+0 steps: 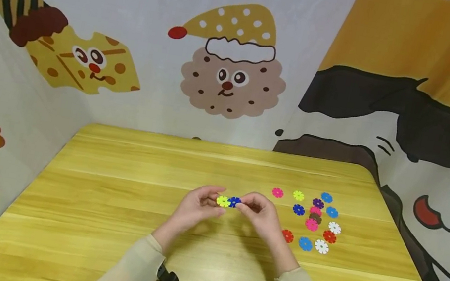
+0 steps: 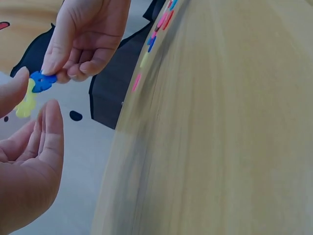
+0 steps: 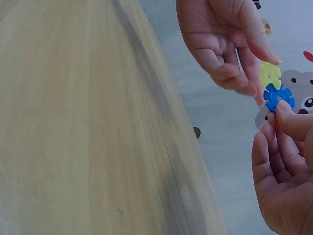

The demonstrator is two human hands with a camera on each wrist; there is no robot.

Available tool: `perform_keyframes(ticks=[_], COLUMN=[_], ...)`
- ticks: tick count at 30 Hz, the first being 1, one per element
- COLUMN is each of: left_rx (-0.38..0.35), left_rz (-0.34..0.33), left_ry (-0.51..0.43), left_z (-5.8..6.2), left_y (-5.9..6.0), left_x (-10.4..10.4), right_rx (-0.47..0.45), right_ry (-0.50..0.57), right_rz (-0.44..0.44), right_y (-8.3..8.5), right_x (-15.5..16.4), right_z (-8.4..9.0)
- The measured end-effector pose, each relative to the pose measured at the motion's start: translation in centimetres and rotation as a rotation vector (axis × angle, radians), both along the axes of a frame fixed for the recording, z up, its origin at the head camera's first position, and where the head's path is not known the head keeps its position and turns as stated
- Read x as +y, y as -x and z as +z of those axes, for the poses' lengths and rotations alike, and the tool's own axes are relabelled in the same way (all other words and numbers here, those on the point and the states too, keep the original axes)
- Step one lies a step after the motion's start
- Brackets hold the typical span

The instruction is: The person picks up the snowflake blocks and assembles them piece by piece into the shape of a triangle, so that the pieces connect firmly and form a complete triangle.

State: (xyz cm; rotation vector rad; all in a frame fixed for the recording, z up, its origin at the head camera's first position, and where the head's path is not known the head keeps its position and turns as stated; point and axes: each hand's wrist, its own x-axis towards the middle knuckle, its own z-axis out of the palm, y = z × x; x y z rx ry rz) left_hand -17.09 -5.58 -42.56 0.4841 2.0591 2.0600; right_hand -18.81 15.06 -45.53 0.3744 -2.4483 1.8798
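Above the middle of the yellow wooden worktop (image 1: 106,200), both my hands meet, raised off the surface. My left hand (image 1: 195,205) pinches a yellow snowflake disc (image 1: 223,201) between thumb and fingertips, its other fingers loosely curled and the palm half open. My right hand (image 1: 261,215) has a tight fingertip grip on a blue snowflake disc (image 1: 234,202), the remaining fingers tucked under. Both discs touch edge to edge between my hands. Off to my right, a scatter of loose discs (image 1: 312,219) in mixed colours lies flat.

Bright, even light; blurry wrist views
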Motion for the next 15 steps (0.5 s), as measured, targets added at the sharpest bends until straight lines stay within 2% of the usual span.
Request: perform_keyframes(ticks=[7, 11, 15], left_rx=[0.051, 0.108, 0.124], left_rz=[0.006, 0.065, 0.117], left_ry=[0.052, 0.133, 0.157], left_z=[0.4, 0.7, 0.8], left_y=[-0.1, -0.3, -0.5], left_x=[0.9, 1.3, 1.7], right_rx=[0.035, 0.035, 0.051], right_ry=[-0.025, -0.052, -0.067], right_rz=[0.042, 0.030, 0.030], right_y=[-0.1, -0.3, -0.4], right_x=[-0.3, -0.3, -0.2], right_z=[0.1, 0.1, 0.1])
